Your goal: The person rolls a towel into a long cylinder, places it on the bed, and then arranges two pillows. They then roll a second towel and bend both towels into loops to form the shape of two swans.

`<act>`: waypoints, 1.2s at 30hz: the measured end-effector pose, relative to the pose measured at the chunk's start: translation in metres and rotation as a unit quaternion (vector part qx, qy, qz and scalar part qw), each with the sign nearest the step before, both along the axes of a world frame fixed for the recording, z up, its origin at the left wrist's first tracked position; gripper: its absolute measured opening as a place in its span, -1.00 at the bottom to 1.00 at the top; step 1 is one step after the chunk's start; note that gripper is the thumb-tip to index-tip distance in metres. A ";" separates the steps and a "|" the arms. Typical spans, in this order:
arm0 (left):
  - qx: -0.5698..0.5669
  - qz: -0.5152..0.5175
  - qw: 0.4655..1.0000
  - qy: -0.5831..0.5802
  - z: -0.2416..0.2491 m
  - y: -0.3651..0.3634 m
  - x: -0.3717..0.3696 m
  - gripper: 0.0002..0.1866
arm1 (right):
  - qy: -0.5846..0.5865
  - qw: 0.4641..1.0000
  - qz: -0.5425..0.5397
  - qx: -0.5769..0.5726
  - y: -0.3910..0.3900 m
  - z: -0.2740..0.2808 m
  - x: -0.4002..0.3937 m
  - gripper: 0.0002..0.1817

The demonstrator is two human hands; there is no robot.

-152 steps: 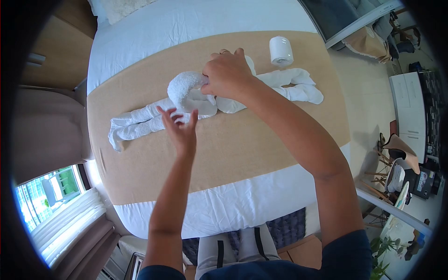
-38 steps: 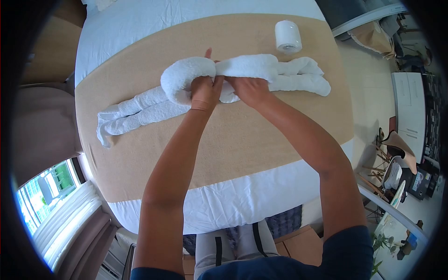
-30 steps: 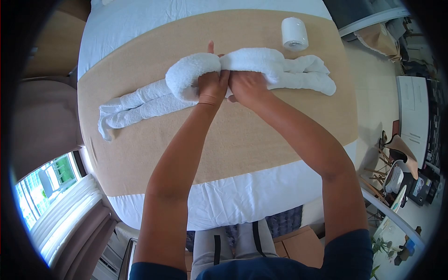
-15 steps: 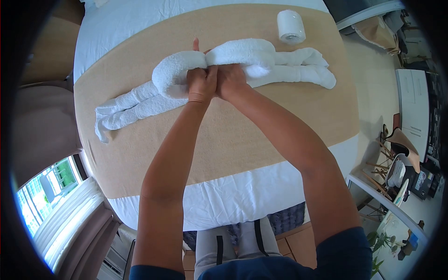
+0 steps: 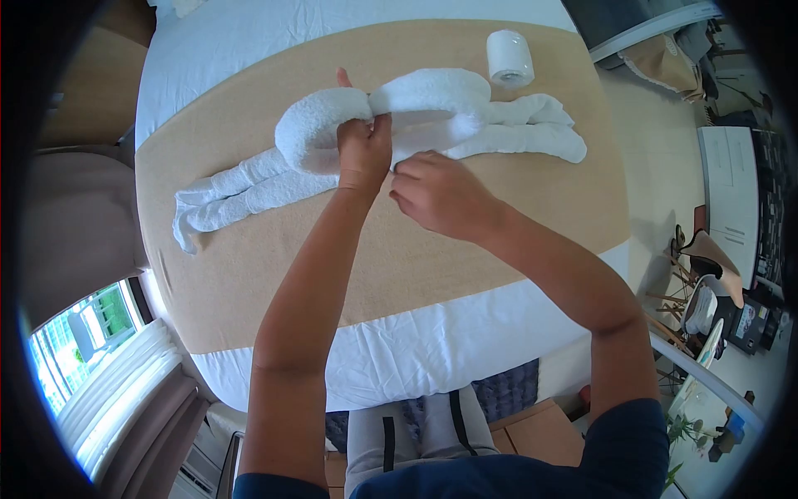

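Observation:
White rolled towels (image 5: pixel 324 116) lie across the beige bed runner, bent into two thick loops that meet in the middle. Their double-rolled tails stretch out, one to the left and one to the right (image 5: pixel 532 141). My left hand (image 5: pixel 364 154) is closed around the towels at the meeting point, a finger showing beyond the far side and the rest partly hidden by the fabric. Just nearer to me, my right hand (image 5: pixel 445 195) is beside the near edge of the right loop, its fingers bent together. What lies between those fingertips, if anything, is too small to make out.
A white wrapped roll (image 5: pixel 509 60) stands on the beige runner (image 5: pixel 274 274) at the far right. White sheet (image 5: pixel 416 345) shows along the bed's near edge. Chairs (image 5: pixel 711 262) and a white cabinet (image 5: pixel 731 191) are to the right, a curtained window (image 5: pixel 91 324) to the left.
My right hand has come out from the middle of the towels and drawn back toward me, slightly right. My left hand keeps its hold. The right loop's opening now shows.

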State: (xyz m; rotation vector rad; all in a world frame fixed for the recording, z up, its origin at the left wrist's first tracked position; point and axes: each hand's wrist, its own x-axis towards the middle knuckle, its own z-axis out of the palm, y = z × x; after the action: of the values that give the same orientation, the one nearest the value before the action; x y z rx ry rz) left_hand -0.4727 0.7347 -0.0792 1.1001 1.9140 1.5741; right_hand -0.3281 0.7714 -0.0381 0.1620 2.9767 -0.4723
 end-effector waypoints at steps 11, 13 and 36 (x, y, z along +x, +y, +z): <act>0.061 -0.026 0.996 0.054 -0.005 -0.003 0.006 -0.44 | 0.263 0.948 -0.156 0.084 0.027 0.054 -0.048 -0.44; -0.051 -0.046 0.996 -0.065 0.000 -0.016 0.000 -0.63 | 0.284 0.938 -0.146 0.135 0.027 0.041 -0.062 -0.46; -0.040 -0.115 0.990 0.072 -0.093 -0.041 -0.043 -0.34 | 0.252 0.953 -0.109 0.129 0.039 0.018 -0.079 -0.67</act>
State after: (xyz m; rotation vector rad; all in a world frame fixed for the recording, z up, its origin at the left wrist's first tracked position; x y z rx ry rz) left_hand -0.5155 0.6941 -0.1719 1.3773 1.8456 1.3138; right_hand -0.4071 0.8108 -0.0199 0.4636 3.5375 -0.1536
